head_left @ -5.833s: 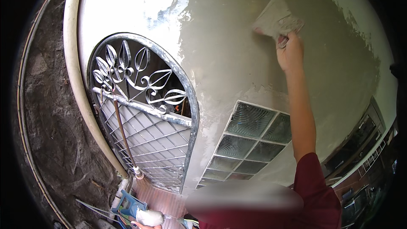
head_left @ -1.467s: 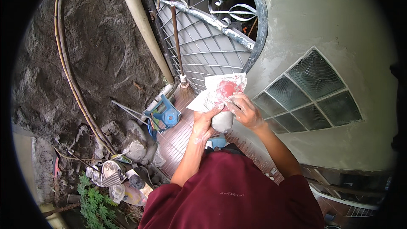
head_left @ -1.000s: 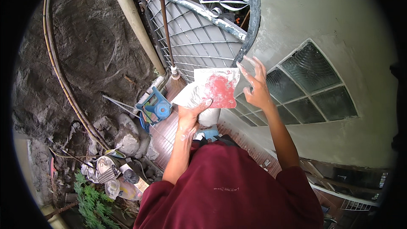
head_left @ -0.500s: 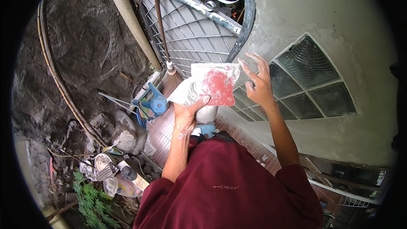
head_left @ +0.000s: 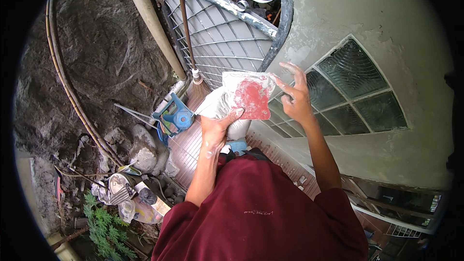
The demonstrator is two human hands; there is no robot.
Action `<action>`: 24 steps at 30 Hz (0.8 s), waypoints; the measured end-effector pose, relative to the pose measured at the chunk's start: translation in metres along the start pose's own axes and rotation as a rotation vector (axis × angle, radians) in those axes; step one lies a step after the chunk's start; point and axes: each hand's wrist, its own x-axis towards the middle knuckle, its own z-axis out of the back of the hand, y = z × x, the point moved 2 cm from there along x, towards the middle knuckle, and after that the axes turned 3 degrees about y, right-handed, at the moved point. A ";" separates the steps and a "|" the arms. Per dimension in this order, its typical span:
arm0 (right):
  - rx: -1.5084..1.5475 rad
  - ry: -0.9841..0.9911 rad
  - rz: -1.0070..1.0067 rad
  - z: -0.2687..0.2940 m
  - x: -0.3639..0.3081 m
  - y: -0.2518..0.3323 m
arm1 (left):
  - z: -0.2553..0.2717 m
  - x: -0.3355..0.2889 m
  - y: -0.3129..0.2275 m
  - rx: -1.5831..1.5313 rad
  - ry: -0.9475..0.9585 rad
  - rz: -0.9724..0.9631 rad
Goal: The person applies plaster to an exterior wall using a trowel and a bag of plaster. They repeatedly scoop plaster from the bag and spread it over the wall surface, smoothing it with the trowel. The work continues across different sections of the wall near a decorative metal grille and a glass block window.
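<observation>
Left hand grips red scraper and white bag; right hand looks empty, fingers spread. Bag seems soft; scraper probably light, slippery, best held by edges.

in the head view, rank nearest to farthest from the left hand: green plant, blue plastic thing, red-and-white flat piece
1. Red-and-white flat piece: under the thumb of the left hand
2. Blue plastic thing: to the hand's left
3. Green plant: lower left
</observation>
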 end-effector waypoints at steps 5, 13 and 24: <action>0.117 0.040 0.028 -0.006 0.007 0.021 | 0.003 0.002 0.001 0.124 0.013 -0.001; -0.140 0.346 0.202 -0.015 0.040 0.037 | 0.004 0.002 -0.006 0.345 0.153 0.018; -0.223 0.391 0.323 -0.024 0.047 0.035 | 0.011 0.001 -0.027 0.672 0.173 -0.097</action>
